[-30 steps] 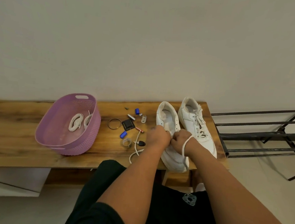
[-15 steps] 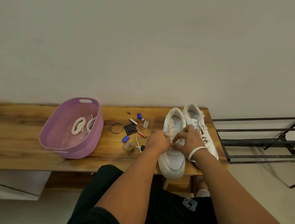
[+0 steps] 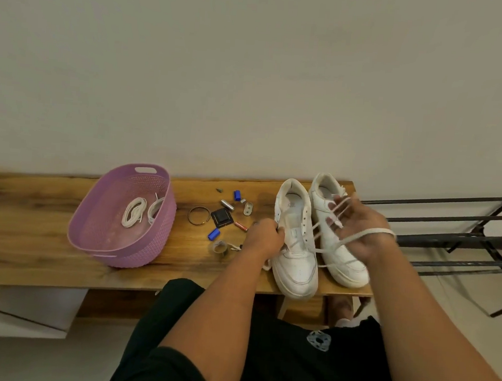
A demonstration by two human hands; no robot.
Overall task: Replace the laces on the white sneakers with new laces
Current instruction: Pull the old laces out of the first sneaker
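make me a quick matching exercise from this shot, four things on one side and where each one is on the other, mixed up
Things
1. coiled white laces
2. left hand
3. lace being pulled
4. ring

Places
A. looped over the right hand and wrist
B. flat on the wooden bench, between the basket and the sneakers
C. inside the purple basket
D. gripping the side of the nearer sneaker

Pairs: 1-C, 2-D, 3-A, 4-B
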